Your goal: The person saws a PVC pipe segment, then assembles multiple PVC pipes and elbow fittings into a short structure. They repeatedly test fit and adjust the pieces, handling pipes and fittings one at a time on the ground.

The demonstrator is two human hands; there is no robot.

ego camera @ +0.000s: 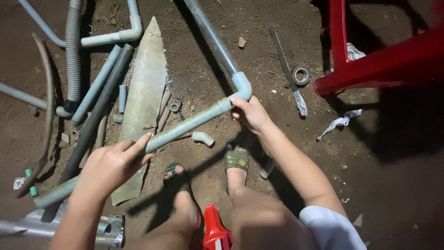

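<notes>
Left hand (pixel 113 164) wrapped around a dusty grey-green plastic pipe (pixel 185 125), fingers closed over its near stretch, index finger laid along the top. Right hand (pixel 249 113) gripping the same pipe at its far end, fingers curled just beside a pale blue elbow joint (pixel 241 85). Pipe held above the ground, slanting from near left up to the joint at centre; from there a second smooth grey tube (pixel 210 37) running away to the far edge. Below, two feet in green sandals (pixel 236 159) on packed brown dirt (pixel 384 185), gritty and strewn with small stones. Between pipe and feet, a short loose elbow fitting (pixel 203 138). On the left, a long pointed sheet of worn, mottled material (pixel 145 92), a ribbed corrugated hose (pixel 73 46), and several straight grey pipes lying side by side. Far right, a glossy red plastic chair (pixel 370 65); near its leg a roll of tape (pixel 301 75), a long thin saw blade (pixel 286 69), and a crumpled scrap of foil (pixel 340 122).
</notes>
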